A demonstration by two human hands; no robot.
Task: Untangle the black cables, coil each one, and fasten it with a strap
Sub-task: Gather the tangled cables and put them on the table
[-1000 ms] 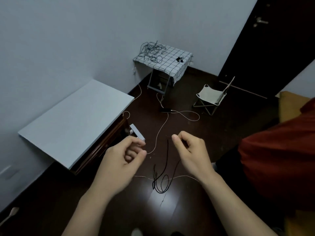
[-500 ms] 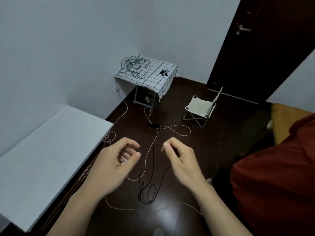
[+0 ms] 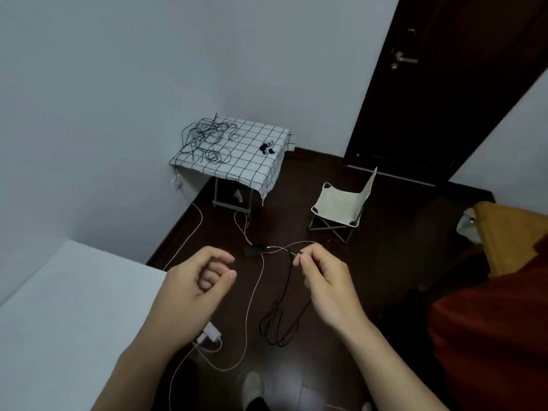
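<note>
Dangling from the right hand point(image 3: 323, 280), the thin black cable point(image 3: 280, 318) loops loosely.

Pale walls point(image 3: 118, 84), dark floor point(image 3: 394, 262), dark door point(image 3: 444, 99), folding chair point(image 3: 341, 203)

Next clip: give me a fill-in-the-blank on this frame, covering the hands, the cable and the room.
1. The right hand pinches one end of a cable whose colour is ___.
2. The left hand holds ___.
3. The folding chair stands on the ___, to the picture's right of the clothed table that bears the tangled cables.

Missing words: black; nothing; floor.
</note>
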